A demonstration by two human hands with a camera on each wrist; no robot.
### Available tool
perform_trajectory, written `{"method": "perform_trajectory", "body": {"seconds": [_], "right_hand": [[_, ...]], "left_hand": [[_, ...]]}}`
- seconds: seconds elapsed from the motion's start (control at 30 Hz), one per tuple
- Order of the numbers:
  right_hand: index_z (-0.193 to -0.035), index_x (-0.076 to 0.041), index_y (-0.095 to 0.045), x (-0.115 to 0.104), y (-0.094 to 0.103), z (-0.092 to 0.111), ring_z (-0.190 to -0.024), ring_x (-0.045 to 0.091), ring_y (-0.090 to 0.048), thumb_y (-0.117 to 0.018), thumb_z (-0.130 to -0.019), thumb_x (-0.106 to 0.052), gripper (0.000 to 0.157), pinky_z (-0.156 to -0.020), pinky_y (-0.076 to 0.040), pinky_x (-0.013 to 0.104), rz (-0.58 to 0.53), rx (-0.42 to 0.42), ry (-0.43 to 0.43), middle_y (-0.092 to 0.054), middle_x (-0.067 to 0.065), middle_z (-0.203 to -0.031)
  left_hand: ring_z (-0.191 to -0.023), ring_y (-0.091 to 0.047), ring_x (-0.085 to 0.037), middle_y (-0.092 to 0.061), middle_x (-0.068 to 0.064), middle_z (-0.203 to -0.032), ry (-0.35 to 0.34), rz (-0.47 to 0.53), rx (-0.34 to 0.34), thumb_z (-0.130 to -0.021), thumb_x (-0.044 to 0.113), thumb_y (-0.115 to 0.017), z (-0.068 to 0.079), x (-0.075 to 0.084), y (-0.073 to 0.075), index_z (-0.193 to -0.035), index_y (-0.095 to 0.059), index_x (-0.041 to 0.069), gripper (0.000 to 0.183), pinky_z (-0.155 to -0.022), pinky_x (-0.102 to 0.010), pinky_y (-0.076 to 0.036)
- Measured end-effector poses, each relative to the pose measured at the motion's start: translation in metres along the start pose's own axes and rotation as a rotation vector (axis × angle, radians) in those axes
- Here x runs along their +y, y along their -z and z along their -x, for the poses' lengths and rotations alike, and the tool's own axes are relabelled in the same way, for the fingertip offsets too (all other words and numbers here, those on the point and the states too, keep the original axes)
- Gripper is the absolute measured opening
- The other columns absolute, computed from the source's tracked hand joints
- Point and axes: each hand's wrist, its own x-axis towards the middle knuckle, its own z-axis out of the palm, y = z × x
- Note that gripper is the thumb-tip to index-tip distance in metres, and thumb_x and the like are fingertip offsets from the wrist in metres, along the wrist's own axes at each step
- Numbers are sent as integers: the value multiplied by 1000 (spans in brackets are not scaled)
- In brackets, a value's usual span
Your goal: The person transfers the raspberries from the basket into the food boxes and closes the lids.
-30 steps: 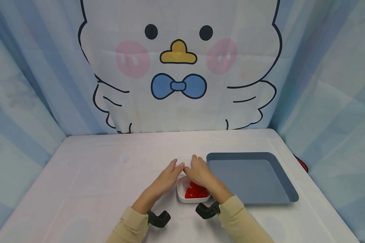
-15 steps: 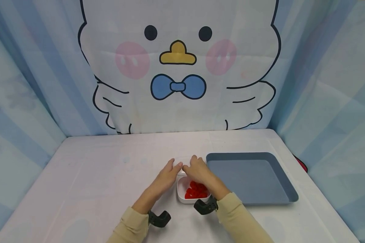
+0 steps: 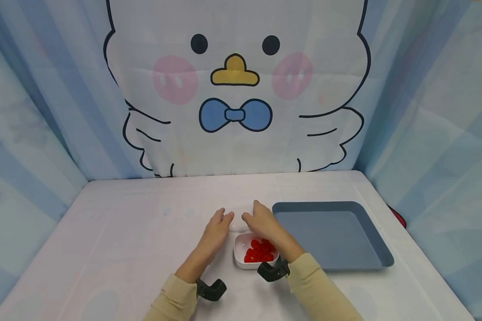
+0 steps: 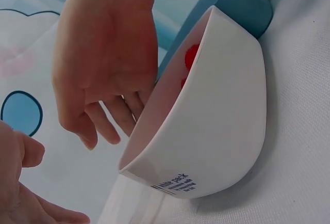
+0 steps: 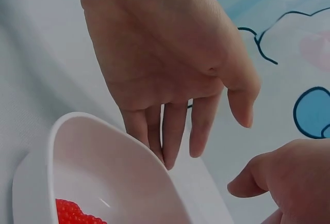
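A white rounded container [image 3: 238, 258] stands on the table with several red, bumpy, raspberry-like pieces [image 3: 260, 252] inside; the left wrist view shows blue print on its wall. Just behind it is a clear, pale lid-like piece [image 3: 239, 225], faint against the white cloth. My left hand [image 3: 214, 232] reaches past the container's left side, fingers extended, thumb tip at the clear piece's left edge. My right hand [image 3: 263, 223] reaches over the container's right rear, fingers pointing forward, at the clear piece's right side. Neither hand grips anything; a gap separates their thumbs.
A shallow blue-grey tray [image 3: 331, 236] lies to the right, close beside the right hand. White cloth covers the table [image 3: 136, 249]. Curtains [image 3: 234, 147] enclose the back and sides, the back one bearing a cartoon face. A black camera mount [image 3: 212, 290] sits on each wrist.
My hands have moved apart, the left drawing back to the left, the right index finger straightening forward. More of the clear piece shows between them. Container and tray have not moved.
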Motion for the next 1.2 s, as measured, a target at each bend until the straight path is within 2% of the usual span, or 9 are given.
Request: {"method": "perform_trajectory", "body": {"seconds": [0.13, 0.2, 0.3, 0.4, 0.47, 0.6, 0.8, 0.97, 1.2], "right_hand": [[-145, 13, -35, 0, 2, 1, -139, 41, -43, -53, -95, -19, 62, -116, -35, 54, -43, 21, 5, -43, 30, -149], [-146, 12, -35, 1, 4, 1, -141, 42, -40, -52, -95, -18, 62, -116, -33, 55, -73, 39, 0, -41, 29, -151], [-147, 10, -35, 3, 5, 1, -141, 42, -40, -51, -93, -13, 61, -117, -33, 55, -111, 82, 21, -43, 29, -150], [-145, 11, -37, 5, 7, 0, -136, 43, -45, -50, -91, -6, 59, -114, -37, 55, -144, 128, 74, -47, 29, -146], [-143, 12, -39, 6, 8, 0, -131, 43, -49, -49, -89, -2, 57, -111, -41, 55, -163, 157, 116, -50, 30, -142], [-142, 9, -44, 9, 9, 0, -126, 42, -54, -48, -90, 2, 53, -107, -46, 52, -229, 193, 139, -53, 27, -139], [-136, 6, -55, 12, 12, 0, -120, 38, -58, -47, -93, 4, 43, -105, -49, 49, -358, 247, 148, -59, 24, -134], [-135, 5, -56, 15, 15, -1, -118, 35, -60, -49, -95, 4, 41, -104, -50, 47, -436, 247, 140, -60, 23, -133], [-135, 2, -56, 18, 19, -1, -115, 32, -61, -56, -95, 3, 40, -102, -52, 42, -513, 197, 105, -64, 21, -125]], "left_hand": [[-149, -24, -40, -32, -24, -158, 5, 35, 23, -103, 35, -41, -1, 0, 2, -150, -34, -4, 61, -122, -56, -20], [-148, -28, -41, -35, -25, -156, -8, 39, 39, -103, 33, -42, -2, -1, 3, -149, -36, -5, 60, -121, -55, -23], [-143, -38, -41, -38, -26, -153, -31, 64, 59, -104, 28, -43, -4, -2, 3, -148, -36, -6, 56, -115, -53, -36], [-129, -54, -39, -40, -27, -151, -65, 95, 76, -104, 19, -45, -6, -4, 4, -149, -33, -6, 54, -103, -46, -50], [-119, -61, -37, -40, -26, -150, -86, 99, 90, -103, 14, -47, -6, -5, 5, -150, -32, -5, 53, -97, -43, -54], [-108, -68, -35, -41, -25, -147, -139, 76, 121, -100, 7, -51, -7, -7, 5, -150, -32, -3, 54, -94, -41, -56], [-112, -66, -31, -45, -20, -145, -147, 70, 163, -99, 7, -57, -6, -5, 9, -150, -36, 3, 55, -94, -39, -56], [-113, -65, -28, -53, -19, -139, -152, 111, 136, -98, 7, -60, -6, -4, 11, -150, -37, 4, 57, -92, -36, -57], [-107, -67, -26, -62, -20, -127, -167, 247, 64, -99, 4, -56, -8, -4, 17, -147, -41, 0, 50, -90, -32, -58]]}}
